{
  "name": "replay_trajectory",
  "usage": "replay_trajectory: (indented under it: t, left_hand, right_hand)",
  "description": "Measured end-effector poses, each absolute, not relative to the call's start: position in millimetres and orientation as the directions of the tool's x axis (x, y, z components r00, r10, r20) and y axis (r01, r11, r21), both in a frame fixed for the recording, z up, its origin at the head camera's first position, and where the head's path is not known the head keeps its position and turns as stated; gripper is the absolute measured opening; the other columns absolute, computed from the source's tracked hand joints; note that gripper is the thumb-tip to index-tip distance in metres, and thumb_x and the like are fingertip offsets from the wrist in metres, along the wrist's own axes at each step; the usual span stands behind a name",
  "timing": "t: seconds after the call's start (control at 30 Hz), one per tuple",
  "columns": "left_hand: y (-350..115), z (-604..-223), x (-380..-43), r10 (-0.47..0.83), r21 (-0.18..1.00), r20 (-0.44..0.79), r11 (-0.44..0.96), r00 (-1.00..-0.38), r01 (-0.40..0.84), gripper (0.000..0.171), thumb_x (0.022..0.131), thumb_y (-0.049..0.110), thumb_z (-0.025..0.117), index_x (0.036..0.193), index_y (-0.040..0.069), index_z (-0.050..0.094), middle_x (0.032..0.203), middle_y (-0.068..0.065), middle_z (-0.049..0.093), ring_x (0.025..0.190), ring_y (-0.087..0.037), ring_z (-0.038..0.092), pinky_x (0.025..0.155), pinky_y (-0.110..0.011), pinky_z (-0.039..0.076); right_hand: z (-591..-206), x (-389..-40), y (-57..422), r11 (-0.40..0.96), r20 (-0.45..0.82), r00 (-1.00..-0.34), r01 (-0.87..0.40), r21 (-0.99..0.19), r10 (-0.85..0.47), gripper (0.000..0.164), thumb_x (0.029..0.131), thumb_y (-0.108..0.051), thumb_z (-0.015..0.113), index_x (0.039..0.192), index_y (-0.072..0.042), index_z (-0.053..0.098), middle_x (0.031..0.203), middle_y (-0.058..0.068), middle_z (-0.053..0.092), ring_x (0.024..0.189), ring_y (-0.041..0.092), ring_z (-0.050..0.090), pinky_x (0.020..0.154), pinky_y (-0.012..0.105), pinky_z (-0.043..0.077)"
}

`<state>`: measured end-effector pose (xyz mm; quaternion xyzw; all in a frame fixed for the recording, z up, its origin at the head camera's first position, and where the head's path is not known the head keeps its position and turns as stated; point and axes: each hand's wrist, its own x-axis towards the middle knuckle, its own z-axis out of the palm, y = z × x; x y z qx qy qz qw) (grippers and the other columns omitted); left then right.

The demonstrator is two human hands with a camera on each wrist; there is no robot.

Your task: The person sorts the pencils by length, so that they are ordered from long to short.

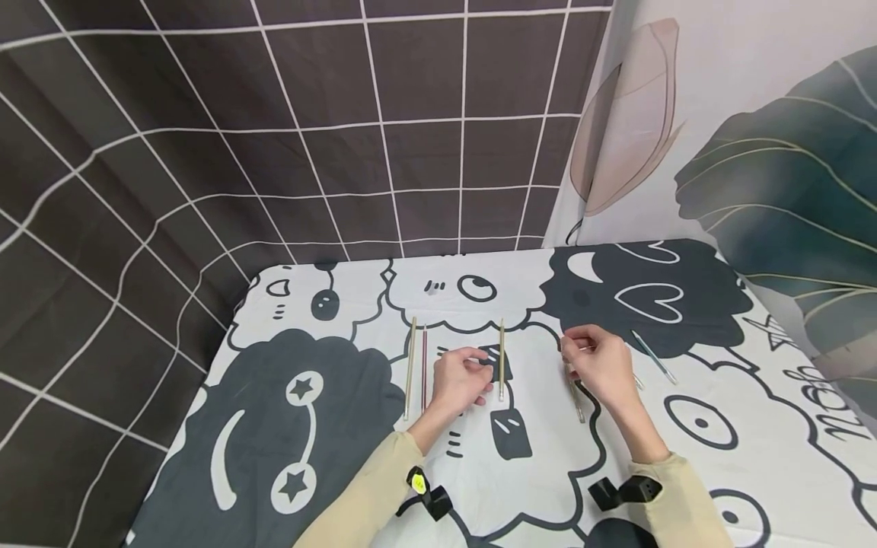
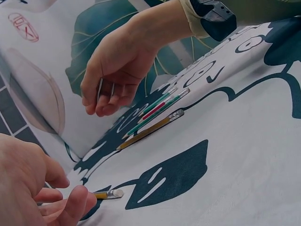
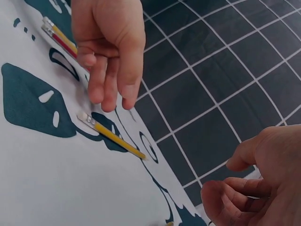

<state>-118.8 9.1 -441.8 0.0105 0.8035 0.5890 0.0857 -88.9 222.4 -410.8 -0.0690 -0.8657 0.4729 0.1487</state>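
Note:
My left hand (image 1: 460, 380) is held over the cloth beside a yellow pencil (image 1: 502, 369), its fingers loosely bent around nothing. In the left wrist view that pencil's eraser end (image 2: 113, 193) shows just past the fingertips. My right hand (image 1: 603, 365) hovers at the far end of another yellow pencil (image 1: 577, 399), fingers loosely bent; no pencil shows in its grasp in the right wrist view. A red pencil (image 1: 424, 358) and a yellow pencil (image 1: 410, 365) lie side by side left of my left hand.
Right of my right hand lies a green pencil (image 1: 654, 356); the left wrist view also shows a red pencil (image 2: 154, 111) beside it. A black-and-white cartoon cloth (image 1: 548, 472) covers the table. Dark gridded fabric (image 1: 411, 152) hangs behind, and a leaf-patterned curtain (image 1: 754, 190) at right.

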Motion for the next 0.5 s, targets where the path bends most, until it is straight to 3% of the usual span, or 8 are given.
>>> replay_trajectory:
  t: [0.5]
  left_hand:
    - [16.0, -441.0, -118.4, 0.100, 0.941, -0.133, 0.324, -0.986, -0.094, 0.025, 0.081, 0.000, 0.070, 0.106, 0.001, 0.073, 0.072, 0.000, 0.068, 0.045, -0.013, 0.062, 0.041, -0.028, 0.050]
  right_hand:
    - [-413.5, -78.0, 252.9, 0.555, 0.167, -0.937, 0.032, -0.831, 0.305, 0.021, 0.093, -0.002, 0.059, 0.107, 0.012, 0.065, 0.084, 0.018, 0.066, 0.067, 0.024, 0.068, 0.052, 0.024, 0.053]
